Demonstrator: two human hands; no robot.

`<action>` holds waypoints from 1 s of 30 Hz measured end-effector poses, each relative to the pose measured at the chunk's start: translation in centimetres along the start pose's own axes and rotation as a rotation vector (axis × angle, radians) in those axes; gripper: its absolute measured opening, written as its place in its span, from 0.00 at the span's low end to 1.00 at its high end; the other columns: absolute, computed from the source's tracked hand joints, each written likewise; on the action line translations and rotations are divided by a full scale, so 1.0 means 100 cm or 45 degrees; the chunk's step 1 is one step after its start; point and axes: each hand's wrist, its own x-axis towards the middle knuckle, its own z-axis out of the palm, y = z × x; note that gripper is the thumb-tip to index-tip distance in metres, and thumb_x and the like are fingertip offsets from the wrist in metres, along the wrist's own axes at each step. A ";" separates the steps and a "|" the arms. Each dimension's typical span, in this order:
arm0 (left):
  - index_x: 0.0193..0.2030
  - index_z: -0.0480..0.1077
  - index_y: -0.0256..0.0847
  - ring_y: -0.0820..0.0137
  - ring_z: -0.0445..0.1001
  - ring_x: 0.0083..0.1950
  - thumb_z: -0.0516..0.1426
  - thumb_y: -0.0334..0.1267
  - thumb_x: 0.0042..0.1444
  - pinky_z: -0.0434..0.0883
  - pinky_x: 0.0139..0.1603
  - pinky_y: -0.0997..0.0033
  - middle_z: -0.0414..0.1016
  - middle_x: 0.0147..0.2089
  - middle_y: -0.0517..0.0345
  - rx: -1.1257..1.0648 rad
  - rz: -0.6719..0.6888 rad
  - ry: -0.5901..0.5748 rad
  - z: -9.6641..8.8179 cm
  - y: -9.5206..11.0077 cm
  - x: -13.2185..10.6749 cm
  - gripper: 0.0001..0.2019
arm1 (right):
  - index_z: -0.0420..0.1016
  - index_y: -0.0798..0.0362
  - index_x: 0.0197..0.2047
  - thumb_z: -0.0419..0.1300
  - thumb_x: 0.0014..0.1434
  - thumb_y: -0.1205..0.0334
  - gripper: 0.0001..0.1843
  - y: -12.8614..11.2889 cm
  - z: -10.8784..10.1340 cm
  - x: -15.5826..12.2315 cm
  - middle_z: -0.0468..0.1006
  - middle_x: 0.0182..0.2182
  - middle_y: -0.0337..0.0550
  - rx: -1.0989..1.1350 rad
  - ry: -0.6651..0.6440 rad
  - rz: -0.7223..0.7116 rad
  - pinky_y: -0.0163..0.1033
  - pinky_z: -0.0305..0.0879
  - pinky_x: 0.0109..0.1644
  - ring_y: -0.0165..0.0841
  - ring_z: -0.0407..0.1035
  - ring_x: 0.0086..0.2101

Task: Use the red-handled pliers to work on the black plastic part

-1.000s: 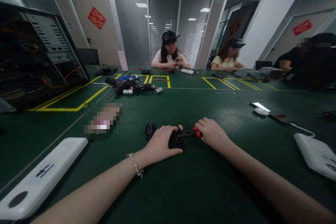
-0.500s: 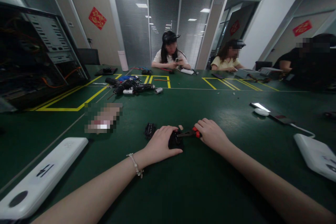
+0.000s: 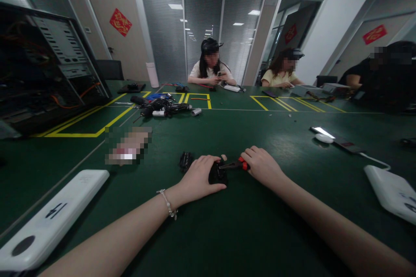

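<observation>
My left hand point(image 3: 199, 177) is closed around a small black part point(image 3: 217, 178) resting on the green tabletop, its thumb along the near side. The part's exact kind is too dark to make out. In my right hand point(image 3: 263, 165) are red-handled pliers point(image 3: 232, 165), gripped by the handles. Their dark jaws point left and reach the top of the black part; whether they pinch anything cannot be seen. Just beyond lies a small beige piece point(image 3: 224, 157). A second black piece point(image 3: 186, 162) sits left of my left fingers.
White power banks lie at left point(image 3: 58, 220) and right point(image 3: 391, 192). A blurred phone-like object point(image 3: 130, 146), a heap of black cables and tools point(image 3: 162, 106), and an open computer case point(image 3: 58, 65) stand farther left. A lit phone point(image 3: 338, 140) lies right. Several people sit across the table.
</observation>
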 end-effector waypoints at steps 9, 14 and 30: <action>0.51 0.58 0.44 0.59 0.61 0.52 0.59 0.50 0.42 0.60 0.51 0.56 0.63 0.51 0.53 -0.004 -0.007 -0.006 -0.001 0.001 0.000 0.29 | 0.68 0.55 0.36 0.57 0.43 0.70 0.13 0.004 0.002 -0.001 0.70 0.34 0.45 0.015 -0.005 -0.008 0.39 0.57 0.37 0.35 0.61 0.35; 0.51 0.58 0.44 0.59 0.61 0.52 0.59 0.50 0.42 0.60 0.51 0.56 0.63 0.51 0.52 0.011 0.013 0.008 0.000 -0.001 0.000 0.30 | 0.69 0.55 0.35 0.56 0.43 0.70 0.12 0.002 0.002 0.000 0.71 0.32 0.45 0.004 -0.007 -0.007 0.38 0.57 0.35 0.35 0.61 0.34; 0.52 0.57 0.44 0.59 0.61 0.52 0.59 0.51 0.42 0.60 0.51 0.56 0.63 0.51 0.53 0.011 0.012 -0.006 0.001 -0.002 0.000 0.30 | 0.69 0.55 0.35 0.57 0.42 0.70 0.13 0.003 0.003 -0.001 0.70 0.33 0.44 0.026 0.002 -0.002 0.38 0.58 0.36 0.35 0.61 0.34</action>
